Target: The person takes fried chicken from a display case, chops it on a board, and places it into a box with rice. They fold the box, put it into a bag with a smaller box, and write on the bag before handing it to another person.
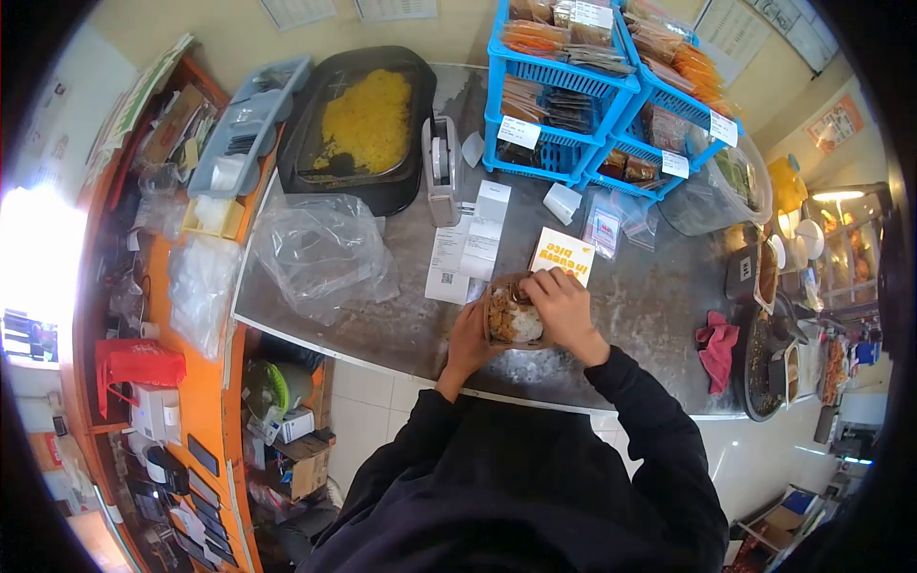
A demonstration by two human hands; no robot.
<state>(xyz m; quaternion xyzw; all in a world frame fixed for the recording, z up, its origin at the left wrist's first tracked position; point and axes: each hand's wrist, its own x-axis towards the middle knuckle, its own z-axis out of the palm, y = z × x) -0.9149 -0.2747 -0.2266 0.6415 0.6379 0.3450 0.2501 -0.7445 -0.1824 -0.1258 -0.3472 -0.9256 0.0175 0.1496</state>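
Note:
A small paper food box point(489, 336) stands near the front edge of the counter, filled with white rice and brown, crumbly-looking food. Its white lid point(564, 255) with orange lettering is folded back, away from me. My left hand point(467, 344) is wrapped round the left side of the box. Over the far right part of the box, my right hand point(562, 307) has its fingers closed at a small dark round item point(519, 289), possibly a little sauce cup; the fingers partly cover it. Printed receipts point(465, 250) lie just beyond my left hand.
A black tray point(304, 129) with yellow rice sits at the back left, near a crumpled clear plastic bag point(325, 256). Blue crates point(564, 76) of packets stand at the back. A red cloth point(716, 351) and dark pan point(757, 382) are at right.

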